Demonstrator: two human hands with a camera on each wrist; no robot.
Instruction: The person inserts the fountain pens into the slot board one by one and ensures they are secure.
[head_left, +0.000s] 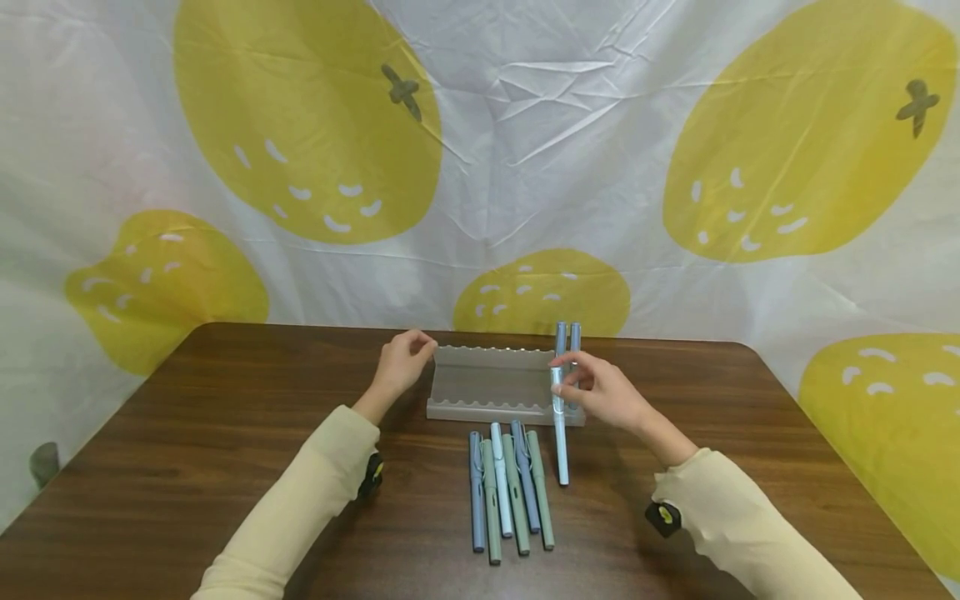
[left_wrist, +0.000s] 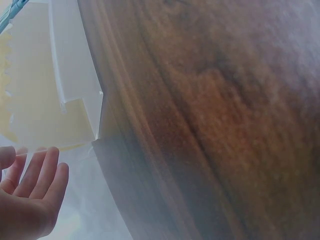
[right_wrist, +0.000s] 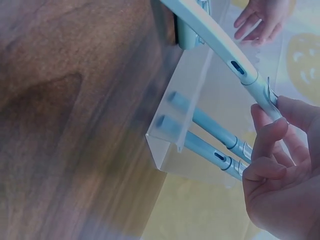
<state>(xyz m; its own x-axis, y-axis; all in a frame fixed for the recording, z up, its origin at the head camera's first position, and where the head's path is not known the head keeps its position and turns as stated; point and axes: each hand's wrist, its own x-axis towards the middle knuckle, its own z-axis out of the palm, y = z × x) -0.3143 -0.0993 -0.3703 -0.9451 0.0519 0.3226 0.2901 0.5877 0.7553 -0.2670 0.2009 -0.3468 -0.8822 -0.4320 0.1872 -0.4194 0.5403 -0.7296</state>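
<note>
A clear pen rack (head_left: 487,410) with scalloped edges stands on the table. My left hand (head_left: 402,364) is at its far left corner, thumb and finger pinching the edge. Between the thumb and fingers of my right hand (head_left: 606,392) is a light blue pen (head_left: 561,446), gripped near its clip and tilted over the rack's front edge. Two blue pens (right_wrist: 207,150) lie side by side in slots at the rack's right end. In front lies a row of loose pens, among them a dark blue pen (head_left: 477,500), a green pen (head_left: 491,508) and a light blue pen (head_left: 501,483).
The brown wooden table (head_left: 247,450) ends at a back edge close behind the rack. A white cloth (head_left: 495,192) with large yellow fruit prints hangs behind it. A small dark rounded object (head_left: 45,463) shows beyond the table's left side.
</note>
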